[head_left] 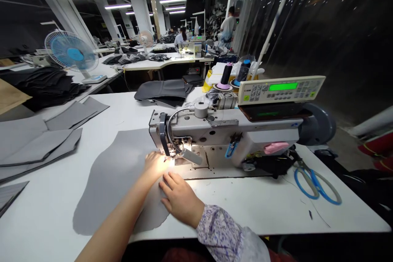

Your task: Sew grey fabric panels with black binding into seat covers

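Note:
A flat grey fabric piece (pixel 113 180) with a curved outline lies on the white sewing table (pixel 260 204), its edge running under the presser foot (pixel 184 151) of an industrial sewing machine (pixel 196 131). My left hand (pixel 155 163) rests flat on the fabric, right beside the lit needle area, its fingertips washed out by the lamp's glare. My right hand (pixel 181 198), in a floral sleeve, presses on the fabric nearer me with its fingers spread. Neither hand grips anything. The needle itself is hidden by the machine head and the glare.
Blue-handled scissors (pixel 316 186) lie right of the machine. Stacked grey pieces (pixel 37 147) cover the table's left side, and dark pieces (pixel 162 90) lie behind the machine. Thread cones (pixel 225 75) and a control panel (pixel 281 90) stand beyond it. A fan (pixel 72 51) and co-workers (pixel 229 26) are farther back.

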Demonstrator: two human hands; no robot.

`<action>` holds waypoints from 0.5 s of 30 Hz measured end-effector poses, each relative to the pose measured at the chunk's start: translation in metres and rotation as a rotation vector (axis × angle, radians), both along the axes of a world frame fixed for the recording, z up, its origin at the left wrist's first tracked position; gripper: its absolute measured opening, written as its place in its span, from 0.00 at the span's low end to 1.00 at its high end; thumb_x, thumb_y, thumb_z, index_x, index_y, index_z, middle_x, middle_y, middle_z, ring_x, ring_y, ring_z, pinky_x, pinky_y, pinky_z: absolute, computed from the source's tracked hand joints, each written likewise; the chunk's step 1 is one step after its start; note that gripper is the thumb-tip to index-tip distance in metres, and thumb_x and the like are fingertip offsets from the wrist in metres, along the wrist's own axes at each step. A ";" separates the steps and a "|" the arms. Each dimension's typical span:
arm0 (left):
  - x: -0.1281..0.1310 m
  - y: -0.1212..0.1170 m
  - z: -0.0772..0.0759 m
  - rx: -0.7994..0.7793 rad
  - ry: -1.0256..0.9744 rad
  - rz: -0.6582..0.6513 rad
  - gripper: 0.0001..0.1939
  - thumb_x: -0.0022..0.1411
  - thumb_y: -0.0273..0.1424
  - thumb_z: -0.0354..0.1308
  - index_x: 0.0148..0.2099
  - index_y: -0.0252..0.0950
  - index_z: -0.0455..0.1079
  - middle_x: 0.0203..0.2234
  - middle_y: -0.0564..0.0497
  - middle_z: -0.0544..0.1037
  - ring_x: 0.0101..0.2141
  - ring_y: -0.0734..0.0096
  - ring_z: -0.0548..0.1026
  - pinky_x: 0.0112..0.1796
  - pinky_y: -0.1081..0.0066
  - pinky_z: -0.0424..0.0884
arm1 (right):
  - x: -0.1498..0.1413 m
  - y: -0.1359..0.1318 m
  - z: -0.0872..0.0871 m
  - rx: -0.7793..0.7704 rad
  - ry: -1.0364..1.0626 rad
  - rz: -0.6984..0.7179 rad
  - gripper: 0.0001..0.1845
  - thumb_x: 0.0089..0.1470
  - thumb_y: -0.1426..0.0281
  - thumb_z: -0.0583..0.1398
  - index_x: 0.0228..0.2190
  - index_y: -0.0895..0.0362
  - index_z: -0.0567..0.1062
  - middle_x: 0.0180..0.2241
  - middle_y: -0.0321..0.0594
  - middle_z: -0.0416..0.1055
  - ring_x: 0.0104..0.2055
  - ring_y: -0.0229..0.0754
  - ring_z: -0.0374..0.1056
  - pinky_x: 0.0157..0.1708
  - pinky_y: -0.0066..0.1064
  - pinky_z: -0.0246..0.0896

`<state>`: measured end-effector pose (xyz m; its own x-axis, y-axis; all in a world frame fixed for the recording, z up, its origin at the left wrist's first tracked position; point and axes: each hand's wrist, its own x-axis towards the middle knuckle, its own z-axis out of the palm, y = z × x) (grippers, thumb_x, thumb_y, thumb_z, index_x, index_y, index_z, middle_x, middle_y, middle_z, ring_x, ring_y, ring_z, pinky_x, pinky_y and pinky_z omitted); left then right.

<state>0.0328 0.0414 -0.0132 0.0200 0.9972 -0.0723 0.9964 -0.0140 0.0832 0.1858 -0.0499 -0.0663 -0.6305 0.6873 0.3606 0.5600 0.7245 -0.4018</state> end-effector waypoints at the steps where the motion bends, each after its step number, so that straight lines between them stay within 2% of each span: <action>1: 0.000 0.001 0.000 -0.002 -0.002 0.001 0.16 0.66 0.36 0.52 0.44 0.39 0.81 0.43 0.41 0.83 0.49 0.51 0.75 0.48 0.58 0.67 | -0.001 -0.002 -0.001 -0.010 -0.003 -0.003 0.31 0.62 0.57 0.61 0.60 0.61 0.67 0.64 0.52 0.61 0.67 0.57 0.53 0.68 0.47 0.49; 5: -0.001 0.003 -0.001 -0.015 -0.012 -0.033 0.17 0.67 0.37 0.52 0.45 0.37 0.81 0.47 0.41 0.81 0.52 0.51 0.73 0.53 0.59 0.66 | -0.012 -0.013 0.000 -0.063 -0.039 0.003 0.41 0.63 0.50 0.56 0.65 0.67 0.61 0.69 0.55 0.52 0.71 0.60 0.44 0.70 0.52 0.44; 10: -0.003 0.003 -0.001 -0.018 -0.014 -0.046 0.19 0.68 0.37 0.51 0.51 0.35 0.79 0.50 0.38 0.80 0.52 0.48 0.74 0.52 0.57 0.68 | -0.036 -0.024 0.004 -0.101 -0.095 -0.044 0.44 0.65 0.48 0.51 0.67 0.69 0.55 0.70 0.59 0.44 0.73 0.63 0.34 0.68 0.65 0.35; 15: -0.007 0.009 -0.008 0.044 -0.049 -0.066 0.17 0.67 0.36 0.53 0.51 0.37 0.77 0.49 0.40 0.80 0.52 0.50 0.75 0.52 0.59 0.68 | -0.041 -0.018 0.010 -0.128 -0.101 -0.067 0.45 0.65 0.48 0.51 0.68 0.70 0.52 0.71 0.59 0.43 0.73 0.62 0.34 0.68 0.65 0.36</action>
